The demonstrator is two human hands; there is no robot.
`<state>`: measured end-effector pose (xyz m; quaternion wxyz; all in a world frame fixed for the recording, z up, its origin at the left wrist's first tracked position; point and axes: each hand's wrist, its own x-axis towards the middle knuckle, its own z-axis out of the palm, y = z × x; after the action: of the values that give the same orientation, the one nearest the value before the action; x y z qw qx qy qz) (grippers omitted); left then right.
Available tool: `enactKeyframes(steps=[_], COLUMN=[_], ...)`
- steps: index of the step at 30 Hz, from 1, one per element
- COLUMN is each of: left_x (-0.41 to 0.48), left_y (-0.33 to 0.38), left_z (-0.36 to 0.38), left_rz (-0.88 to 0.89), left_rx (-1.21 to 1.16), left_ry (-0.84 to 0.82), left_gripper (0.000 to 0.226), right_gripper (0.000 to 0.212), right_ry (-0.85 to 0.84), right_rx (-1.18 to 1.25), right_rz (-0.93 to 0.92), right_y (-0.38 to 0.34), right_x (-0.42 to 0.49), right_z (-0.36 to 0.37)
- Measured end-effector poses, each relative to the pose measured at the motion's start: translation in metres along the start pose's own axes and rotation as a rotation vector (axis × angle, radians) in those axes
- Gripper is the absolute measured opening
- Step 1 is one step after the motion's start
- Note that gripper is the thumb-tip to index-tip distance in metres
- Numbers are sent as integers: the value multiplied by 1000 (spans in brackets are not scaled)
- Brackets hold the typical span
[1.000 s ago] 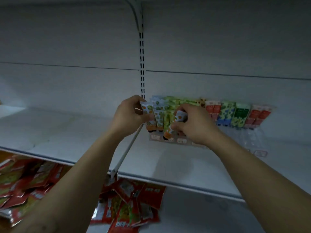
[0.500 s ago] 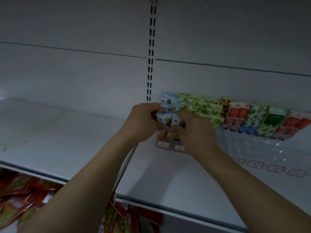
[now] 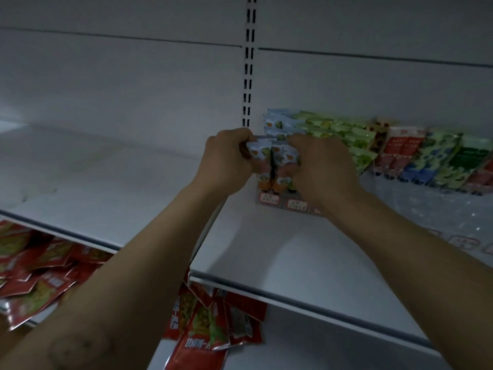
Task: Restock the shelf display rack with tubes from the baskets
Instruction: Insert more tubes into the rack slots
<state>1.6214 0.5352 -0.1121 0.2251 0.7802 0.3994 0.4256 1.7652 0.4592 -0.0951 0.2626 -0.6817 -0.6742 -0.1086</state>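
Both hands have drawn closer together than a second ago, squaring the pale blue fruit-printed tubes upright. The left hand and right hand each curl round the bunch from either side, at the left end of the clear plastic display rack on the white metal shelf.

Tubes in rack on shelf
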Motion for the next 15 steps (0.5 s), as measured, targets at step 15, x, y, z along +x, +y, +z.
enactKeyframes(steps=[15], left_x=[-2], left_y=[-2], left_z=[14], left_rz=[50], left_rx=[-29], left_ry=[55], left_gripper=[25], right_gripper=[29], right_ry=[-53], right_rx=[-90], right_rz=[-57], right_y=[-5], right_x=[6], right_z=[11])
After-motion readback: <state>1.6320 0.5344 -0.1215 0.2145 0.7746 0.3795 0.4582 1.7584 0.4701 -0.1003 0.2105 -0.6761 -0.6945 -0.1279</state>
